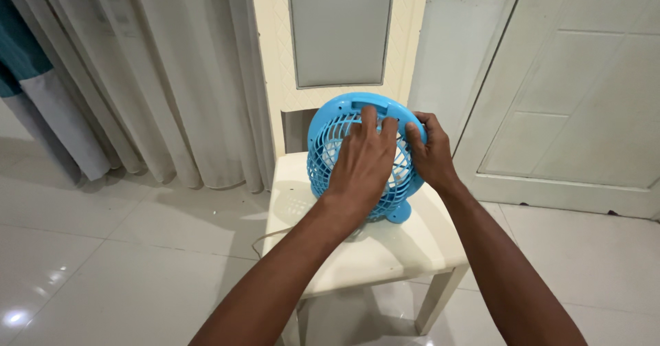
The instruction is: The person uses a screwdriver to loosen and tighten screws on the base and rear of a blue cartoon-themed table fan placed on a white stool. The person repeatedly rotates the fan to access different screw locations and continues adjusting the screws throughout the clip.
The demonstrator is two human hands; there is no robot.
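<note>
Your forearms fill the lower frame, nearest the camera, rising from 6 o'clock toward the centre. Beyond them, largest to smallest: the glossy white floor [103, 250], the pale curtain [172, 78] at 10 o'clock, the white door [570, 98] at 2 o'clock, then the cream stool [385, 250] at centre, with a thin cord [265, 236] trailing off its 9 o'clock edge.

The fan [344, 129], a small blue one, stands upright on the stool's far half. Its round grille faces you and slightly toward 7 o'clock; the blade axis runs toward and away from you, and the carry slot sits at 12 o'clock.

Your left hand [364, 164] lies spread and flat across the front grille, fingers pointing to 12 o'clock, pressing rather than gripping. Your right hand [433, 155] is curled narrow around the rim at 3 o'clock, holding the fan.

You seem to be working on the front grille while bracing the body. The next move likely calls for a firm rim hold and an even push or twist.
</note>
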